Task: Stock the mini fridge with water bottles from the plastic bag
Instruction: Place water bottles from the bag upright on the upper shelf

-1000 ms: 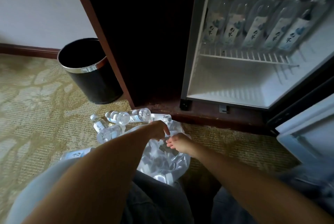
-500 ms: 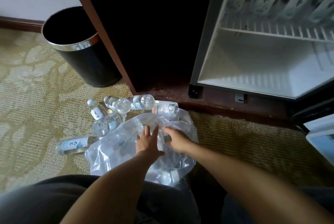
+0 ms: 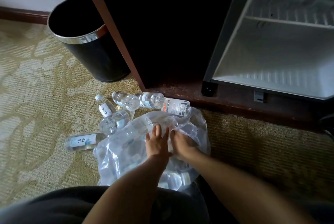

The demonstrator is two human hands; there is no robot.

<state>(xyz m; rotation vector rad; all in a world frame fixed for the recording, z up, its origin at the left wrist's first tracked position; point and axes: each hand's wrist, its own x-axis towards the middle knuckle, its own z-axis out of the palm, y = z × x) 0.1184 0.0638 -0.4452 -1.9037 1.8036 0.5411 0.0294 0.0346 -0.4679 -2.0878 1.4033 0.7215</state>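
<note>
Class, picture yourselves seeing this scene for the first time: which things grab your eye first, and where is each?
At the centre, the left hand lies flat on a clear plastic bag on the carpet while the right hand curls into its folds. Loose water bottles lie scattered beyond the bag to its left. The mini fridge stands open at upper right, a black bin at upper left.

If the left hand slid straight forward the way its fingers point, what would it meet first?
The left hand rests on the plastic bag; beyond the folds, probably the water bottle lying at its far edge.
</note>
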